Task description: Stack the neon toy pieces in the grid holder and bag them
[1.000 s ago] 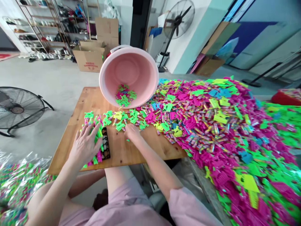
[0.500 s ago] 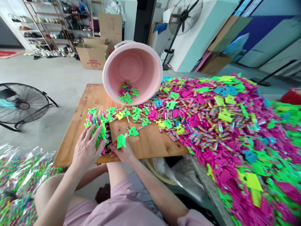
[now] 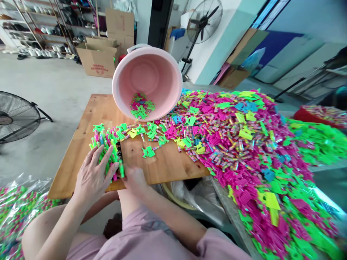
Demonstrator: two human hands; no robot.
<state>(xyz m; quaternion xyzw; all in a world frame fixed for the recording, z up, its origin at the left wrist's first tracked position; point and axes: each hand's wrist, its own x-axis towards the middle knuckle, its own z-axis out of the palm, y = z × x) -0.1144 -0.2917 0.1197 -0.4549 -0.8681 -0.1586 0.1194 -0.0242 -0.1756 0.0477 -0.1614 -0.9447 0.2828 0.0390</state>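
My left hand lies with its fingers spread over rows of small green and pink plastic pieces. These pieces stand packed upright in a black rack with round holes, mostly covered by them. My right hand is at the rack's near right corner, smeared by motion. Just beside its fingertips a bright green plastic piece stands upright at the rack's edge. Whether the fingers still grip that piece is unclear. To the right lies a loose green piece with a thin printed stick on the wooden board.
A pink tub lies tipped toward me at the board's far edge, some pieces inside. A large heap of pink, green and yellow pieces fills the right side. A clear bag of pieces stands lower left, a floor fan beyond.
My right hand has moved the green piece left and down to the rack's corner, where it now stands upright. My left hand stays over the rows. The whole view has shifted slightly.
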